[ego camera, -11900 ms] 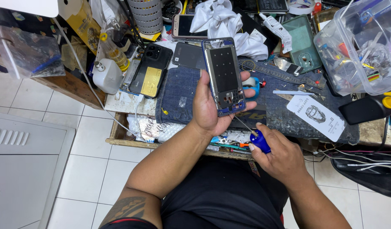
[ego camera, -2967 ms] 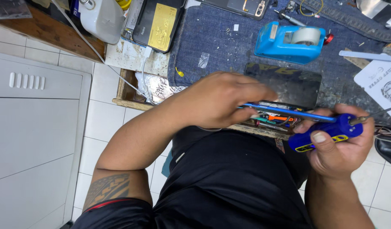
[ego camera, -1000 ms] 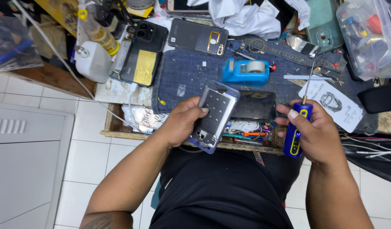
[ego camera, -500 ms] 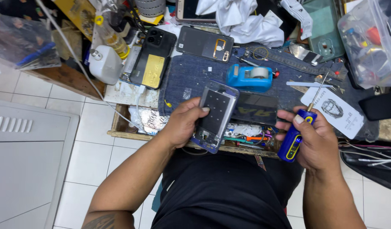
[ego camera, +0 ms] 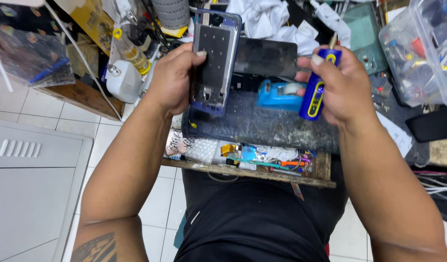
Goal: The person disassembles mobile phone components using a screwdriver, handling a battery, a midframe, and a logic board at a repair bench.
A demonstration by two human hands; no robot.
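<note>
Phone frame [ego camera: 215,60], blue-edged, gripped upright in left hand [ego camera: 172,77] above desk's near edge; right hand [ego camera: 342,85] fingers closed round blue screwdriver [ego camera: 316,90]; advise steady frame, tip square.

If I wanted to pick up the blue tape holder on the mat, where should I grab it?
Probably by its two long flat sides, coming down from above. The blue tape holder lies on the dark mat with its top open to the camera. The right hand, holding a blue screwdriver, hovers over its right end, so come in from the left end, between the hands, clear of the phone frame in the left hand.
</note>
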